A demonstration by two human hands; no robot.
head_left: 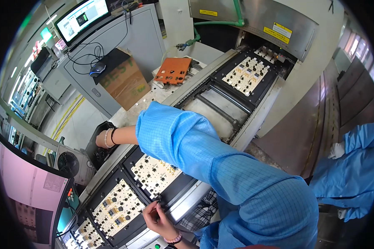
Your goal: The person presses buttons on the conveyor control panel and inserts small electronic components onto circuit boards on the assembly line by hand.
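A right hand point(102, 140) reaches into a black bin point(91, 144) (grip hidden from where I stand); the left hand point(158, 220) curls near a cream circuit board point(153, 175), its closure and contents unclear.

Monitor point(85, 18): lit up, on a grey cabinet point(143, 31), way up beyond the grip
Cardboard box point(126, 85): beyond the grip, leaning around there with a mouse point(97, 69) by its top edge
Orange plate point(173, 69): got holes in it, past the grip, right of the box
Green hose point(220, 23): furthest out from the grip
Fan point(67, 164): 1, round and dark, left of the grip
Floor stripes point(66, 117): 2 yellow ones, off left beyond the grip
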